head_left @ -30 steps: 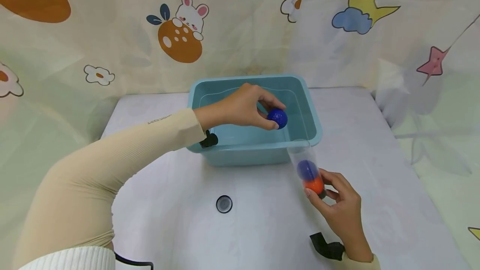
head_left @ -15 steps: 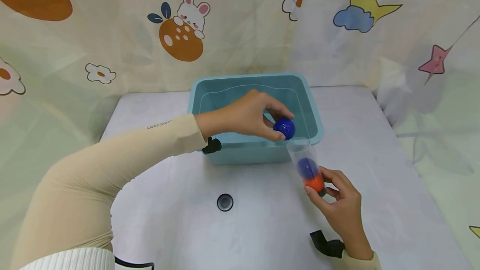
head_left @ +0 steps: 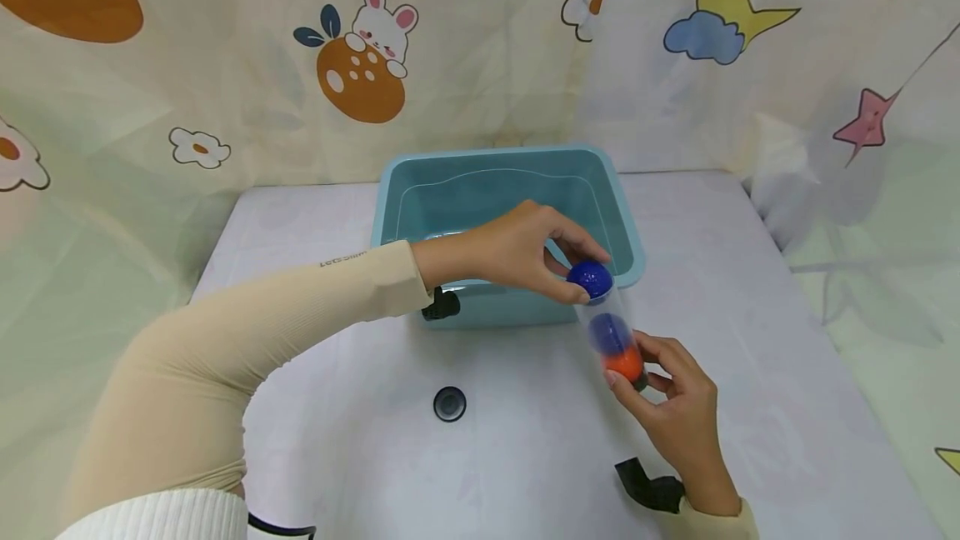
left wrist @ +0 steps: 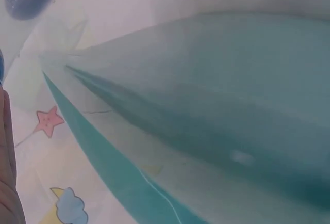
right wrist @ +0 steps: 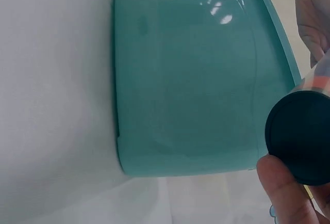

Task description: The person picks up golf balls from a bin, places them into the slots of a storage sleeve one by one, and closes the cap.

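Between thumb and fingers my left hand pinches a shiny blue ball right at the mouth of a clear plastic tube. Inside the tube, a second blue ball sits above an orange ball. My right hand grips the tube near its lower end, holding it tilted with its mouth up and to the left. The tube's dark round base faces the camera in the right wrist view, with my thumb against its edge. Only a sliver of the left hand shows in the left wrist view.
A light blue plastic basin stands at the back of the white-covered table, behind both hands. A small round black-rimmed cap lies on the tabletop. A printed cloth hangs at the back.
My left hand has moved right and toward me, bringing the blue ball from over the basin down to the tube's mouth. The right hand and tube have hardly shifted.
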A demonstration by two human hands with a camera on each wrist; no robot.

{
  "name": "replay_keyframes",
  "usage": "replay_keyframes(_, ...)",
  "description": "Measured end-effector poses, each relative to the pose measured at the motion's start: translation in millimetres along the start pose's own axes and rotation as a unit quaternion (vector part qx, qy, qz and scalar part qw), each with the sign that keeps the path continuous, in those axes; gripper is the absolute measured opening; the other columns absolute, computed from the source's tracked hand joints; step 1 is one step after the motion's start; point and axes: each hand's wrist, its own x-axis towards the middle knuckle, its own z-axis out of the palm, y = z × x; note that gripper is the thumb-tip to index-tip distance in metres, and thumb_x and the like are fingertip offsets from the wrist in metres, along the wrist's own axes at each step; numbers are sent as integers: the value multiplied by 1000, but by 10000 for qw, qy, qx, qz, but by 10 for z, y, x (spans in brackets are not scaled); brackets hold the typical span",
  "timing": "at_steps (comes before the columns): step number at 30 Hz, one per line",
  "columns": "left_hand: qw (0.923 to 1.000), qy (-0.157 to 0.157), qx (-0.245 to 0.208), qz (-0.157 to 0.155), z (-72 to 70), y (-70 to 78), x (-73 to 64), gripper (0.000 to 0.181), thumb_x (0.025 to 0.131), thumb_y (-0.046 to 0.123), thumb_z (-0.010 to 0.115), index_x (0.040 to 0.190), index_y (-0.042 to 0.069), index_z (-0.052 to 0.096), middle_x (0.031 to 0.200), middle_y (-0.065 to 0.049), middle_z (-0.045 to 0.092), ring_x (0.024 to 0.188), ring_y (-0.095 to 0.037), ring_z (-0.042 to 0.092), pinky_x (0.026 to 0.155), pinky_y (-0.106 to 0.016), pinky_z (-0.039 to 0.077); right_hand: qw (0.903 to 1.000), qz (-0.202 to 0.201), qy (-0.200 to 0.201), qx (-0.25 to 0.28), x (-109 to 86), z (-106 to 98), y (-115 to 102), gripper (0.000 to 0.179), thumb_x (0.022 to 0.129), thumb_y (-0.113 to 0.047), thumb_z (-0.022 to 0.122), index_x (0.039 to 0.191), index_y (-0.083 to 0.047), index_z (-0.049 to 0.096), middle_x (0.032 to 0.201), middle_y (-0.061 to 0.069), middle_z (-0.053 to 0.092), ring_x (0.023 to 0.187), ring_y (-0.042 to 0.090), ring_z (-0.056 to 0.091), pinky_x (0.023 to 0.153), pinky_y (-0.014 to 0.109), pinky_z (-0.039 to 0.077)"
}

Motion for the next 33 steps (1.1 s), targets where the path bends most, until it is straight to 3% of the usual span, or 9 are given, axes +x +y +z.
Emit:
replay_keyframes(8,9994,140,-315,27,42,-49,-95,47,93,9,87,138,1,73,134,-10,76,117,-16,70,93,-25,63,9993,192,-103,311,-25,51,-26,59,71,22,86,127,9,73,113,-14,68,98,-1,67,80,9,57)
replay_keyframes(16,9970,494,-549,214,70,-92,-261,53,92,10,88,141,2,71,139,-4,73,124,-11,68,101,-30,61,9982,223,-78,551,-55,103,-14,59,71,25,84,127,11,72,113,-12,68,99,2,68,80,10,58)
replay_keyframes(26,9912,1184,-424,404,127,-208,-466,64,89,11,90,147,1,66,148,-7,68,134,-11,64,114,-25,51,9941,172,-150,1062,-115,205,31,58,71,33,77,125,17,67,112,-10,67,98,4,69,80,13,60)
replay_keyframes(33,9801,1769,-592,681,225,-310,-622,65,89,7,90,148,-1,64,149,-10,67,136,-16,64,116,-30,50,9869,306,-307,1556,-149,312,82,55,73,34,74,125,20,62,117,-7,69,103,6,70,81,17,62)
